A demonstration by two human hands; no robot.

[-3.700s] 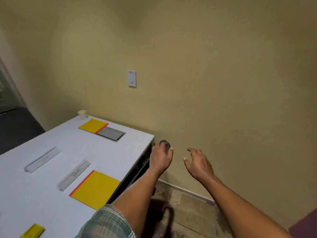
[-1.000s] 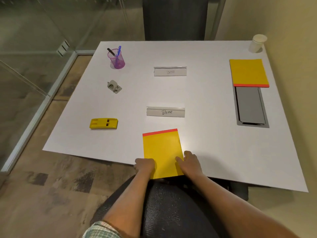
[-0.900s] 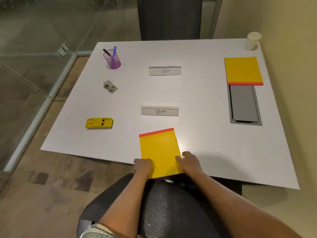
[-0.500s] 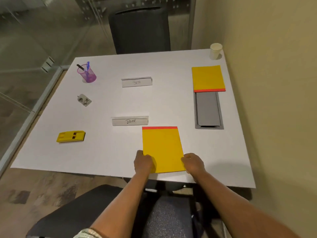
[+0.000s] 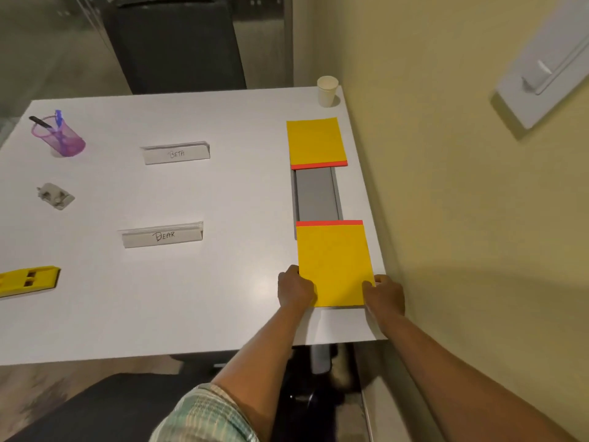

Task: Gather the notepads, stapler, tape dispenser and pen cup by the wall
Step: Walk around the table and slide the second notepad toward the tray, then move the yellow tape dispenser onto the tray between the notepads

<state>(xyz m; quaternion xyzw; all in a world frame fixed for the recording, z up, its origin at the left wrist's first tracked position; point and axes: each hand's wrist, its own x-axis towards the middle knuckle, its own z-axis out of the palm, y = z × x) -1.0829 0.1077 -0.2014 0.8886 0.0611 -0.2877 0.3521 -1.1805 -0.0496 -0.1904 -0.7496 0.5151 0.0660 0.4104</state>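
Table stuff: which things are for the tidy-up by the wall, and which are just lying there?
For the job:
near notepad, held by left hand and right hand
far notepad
stapler
tape dispenser
pen cup

Just lying about:
BETA name card
BEAR name card
paper cup

Notepads [image 5: 333, 263] beside wall [image 5: 462, 202], seemingly

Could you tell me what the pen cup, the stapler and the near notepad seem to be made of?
Pen cup: apparently see-through purple plastic or fine mesh; the pens show through its wall.
Stapler: likely glossy yellow plastic, going by its uniform colour and moulded slots; any metal parts are not visible.
Near notepad: matte yellow paper or card with a red binding strip, held at its near corners by the left hand and right hand.
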